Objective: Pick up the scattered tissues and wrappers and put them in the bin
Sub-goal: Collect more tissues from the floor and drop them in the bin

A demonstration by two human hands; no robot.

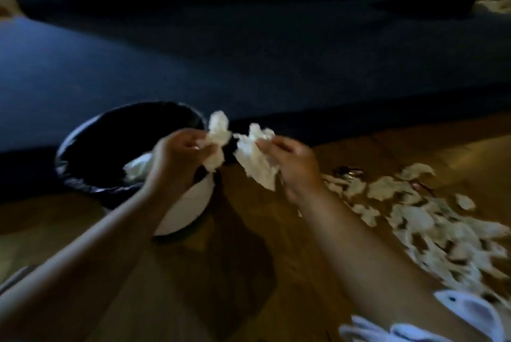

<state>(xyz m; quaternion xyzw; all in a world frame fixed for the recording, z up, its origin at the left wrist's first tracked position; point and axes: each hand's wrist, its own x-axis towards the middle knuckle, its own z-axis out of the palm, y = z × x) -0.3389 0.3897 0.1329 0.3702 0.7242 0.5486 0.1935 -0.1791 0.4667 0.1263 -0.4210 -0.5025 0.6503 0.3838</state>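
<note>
**While both hands are loaded, get over the bin before letting go**

Since each hand has its own crumpled wad, start there. The left tissue [218, 134] sits just above the right rim of the bin [188, 203]. The right tissue [258, 160] hangs a bit further right, past the rim and over bare floor as far as I can tell. The two wads nearly touch. Fingers of the left hand [179, 153] are curled round its wad, and the right hand [293, 164] pinches its own the same way, so neither hand is anywhere near open.

My take on doing the drop well: carry both wads left until they're over the dark mouth, then let go. Tissue is light and floaty, so release low, close to the black liner [83, 186], or it'll drift out. Some white paper [138, 168] is in there already and room looks fine.

Plenty left to do. A big scatter of tissues [414, 220] lies on the wooden floor [249, 272] off to the right. Something shiny [347, 171] sits at its near edge, maybe a wrapper, too blurry to call. The bin stands against a blue couch-ish thing [193, 65].
</note>
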